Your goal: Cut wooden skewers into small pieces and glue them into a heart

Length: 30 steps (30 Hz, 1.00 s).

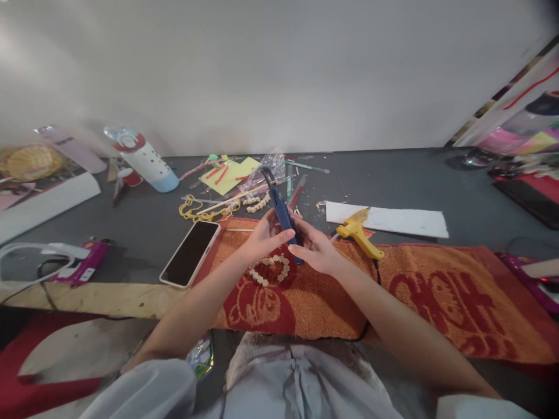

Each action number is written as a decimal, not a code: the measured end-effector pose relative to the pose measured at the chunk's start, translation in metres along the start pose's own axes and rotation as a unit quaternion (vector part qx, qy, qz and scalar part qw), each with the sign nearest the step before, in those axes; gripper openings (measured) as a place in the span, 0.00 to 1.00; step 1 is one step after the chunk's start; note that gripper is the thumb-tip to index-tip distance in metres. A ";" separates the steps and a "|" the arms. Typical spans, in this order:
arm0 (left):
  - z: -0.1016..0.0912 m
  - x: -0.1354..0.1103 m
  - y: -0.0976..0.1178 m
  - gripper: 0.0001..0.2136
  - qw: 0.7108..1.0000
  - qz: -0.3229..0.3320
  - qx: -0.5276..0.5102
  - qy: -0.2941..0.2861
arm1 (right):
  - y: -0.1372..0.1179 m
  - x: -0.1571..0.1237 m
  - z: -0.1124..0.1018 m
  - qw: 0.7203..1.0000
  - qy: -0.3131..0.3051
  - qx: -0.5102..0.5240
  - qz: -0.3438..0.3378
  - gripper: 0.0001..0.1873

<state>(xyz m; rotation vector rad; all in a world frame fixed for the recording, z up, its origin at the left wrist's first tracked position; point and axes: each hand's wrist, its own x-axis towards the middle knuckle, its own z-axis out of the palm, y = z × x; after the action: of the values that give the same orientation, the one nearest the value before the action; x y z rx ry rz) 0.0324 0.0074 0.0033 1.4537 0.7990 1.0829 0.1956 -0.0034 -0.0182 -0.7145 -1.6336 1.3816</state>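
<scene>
left hand (262,237): fingers closed around the blue tool (282,210) from the left side
right hand (317,250): gripping the tool's lower end, thumb on top
blue tool: dark, long, tilted, top end pointing away; held over the towel, just above the bead ring (271,269)
towel (437,291): orange and red, front edge runs close to the person's lap, right end reaches nearly to the frame edge
open room: bare towel to the right of the hands; bare grey table (458,186) behind the white strip (393,220)
tight spots: phone (190,253) overlapping the towel's left edge; yellow glue gun (358,233) just beside the right hand
far edge: table meets the wall, craft scraps piled there
bottle (144,157): lying on its side far left, contents cannot tell
clear bag (268,166): crumpled behind the tool, contents unclear
</scene>
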 end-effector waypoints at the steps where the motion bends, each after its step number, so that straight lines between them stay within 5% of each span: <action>1: 0.000 0.000 0.000 0.30 1.000 0.001 0.004 0.002 | 0.000 0.000 -0.001 1.000 -0.004 -0.006 -0.002 0.34; 12: 0.007 0.000 -0.003 0.28 0.999 0.005 -0.024 0.039 | -0.009 0.003 -0.003 0.998 0.024 -0.026 0.045 0.26; 18: 0.010 -0.003 -0.003 0.25 0.999 -0.006 -0.038 0.015 | -0.016 0.002 -0.006 0.980 0.025 -0.178 0.083 0.21; 23: 0.010 -0.002 -0.009 0.25 1.000 -0.003 -0.020 0.007 | -0.025 0.002 -0.002 0.951 0.052 -0.286 0.103 0.24; 30: 0.012 -0.003 -0.014 0.26 1.000 0.009 -0.018 0.022 | -0.025 0.000 0.002 0.954 0.074 -0.279 0.084 0.25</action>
<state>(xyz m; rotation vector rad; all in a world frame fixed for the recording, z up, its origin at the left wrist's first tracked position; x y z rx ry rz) 0.0439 0.0025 -0.0104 1.4123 0.7959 1.1410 0.1965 -0.0100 0.0062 -1.2773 -1.8891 0.9400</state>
